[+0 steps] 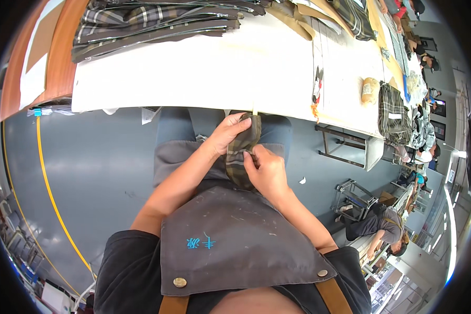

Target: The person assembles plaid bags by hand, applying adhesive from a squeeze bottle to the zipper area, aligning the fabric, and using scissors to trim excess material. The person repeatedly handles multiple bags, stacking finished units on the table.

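A narrow piece of dark green plaid fabric [242,152] lies over my lap, just below the edge of the white table [204,78]. My left hand [227,132] grips its upper end near the table edge. My right hand [266,170] pinches the same piece lower down, fingers closed on the cloth. A grey apron [230,240] with tan straps covers my front.
A stack of plaid fabric pieces with zippers [152,26] lies at the table's far left. More plaid bundles [392,112] and a yellowish thread cone [370,90] sit at the right. Other people sit at workstations at far right. A yellow line [49,183] curves across the grey floor.
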Tool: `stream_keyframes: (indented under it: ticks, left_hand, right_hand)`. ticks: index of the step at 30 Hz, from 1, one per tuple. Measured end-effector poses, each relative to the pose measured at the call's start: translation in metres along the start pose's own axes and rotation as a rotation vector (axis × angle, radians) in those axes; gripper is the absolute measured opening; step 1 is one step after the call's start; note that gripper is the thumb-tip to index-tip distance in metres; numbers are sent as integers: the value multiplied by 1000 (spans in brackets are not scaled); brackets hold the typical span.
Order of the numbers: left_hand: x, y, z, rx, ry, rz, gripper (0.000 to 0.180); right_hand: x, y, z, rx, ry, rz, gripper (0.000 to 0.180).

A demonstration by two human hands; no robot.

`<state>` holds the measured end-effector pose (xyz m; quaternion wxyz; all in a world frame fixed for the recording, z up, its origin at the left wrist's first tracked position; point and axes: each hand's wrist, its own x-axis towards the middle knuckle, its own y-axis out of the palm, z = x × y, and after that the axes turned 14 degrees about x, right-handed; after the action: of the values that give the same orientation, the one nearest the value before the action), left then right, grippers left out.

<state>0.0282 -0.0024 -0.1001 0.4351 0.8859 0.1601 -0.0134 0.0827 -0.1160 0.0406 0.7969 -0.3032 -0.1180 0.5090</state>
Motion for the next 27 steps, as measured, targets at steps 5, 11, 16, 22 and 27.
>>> stream_keyframes:
  ticks: [5, 11, 16, 22, 27]
  left_hand:
    - [1, 9, -6, -22, -3, -33, 27]
    - [-9, 9, -23, 168, -84, -66, 27]
    - [-6, 17, -32, 429, -13, -86, 30]
    - [-9, 7, -37, 160, -52, 71, 36]
    - [-4, 6, -18, 88, -2, -41, 27]
  right_hand:
    - [4, 2, 6, -59, -122, -4, 18]
    - [0, -4, 6, 32, -165, -73, 18]
    - [-10, -6, -2, 72, -175, -57, 18]
    - [-3, -4, -2, 117, -71, -66, 18]
    - [2, 1, -7, 121, -73, -87, 17]
